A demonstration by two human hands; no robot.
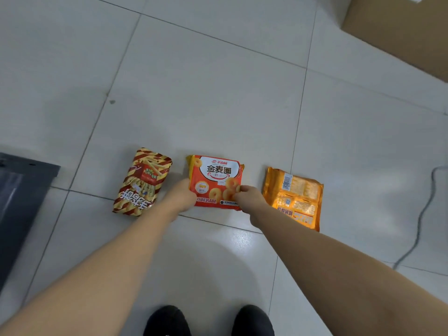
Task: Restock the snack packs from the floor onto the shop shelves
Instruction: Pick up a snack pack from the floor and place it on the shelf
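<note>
My left hand (180,195) grips the left edge, and my right hand (247,197) pinches the lower right edge, of the red ring-snack pack (215,175), which lies flat on the floor (218,93). Striped fries pack (143,181) at its 9 o'clock, orange pack (294,197) at 3 o'clock, cardboard box (400,32) toward 1 o'clock.

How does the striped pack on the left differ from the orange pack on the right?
The striped pack is red and gold, front up, showing fries; the orange pack lies back up, barcode showing. The striped pack looks narrower than the orange pack. Both lie flat on the floor.
</note>
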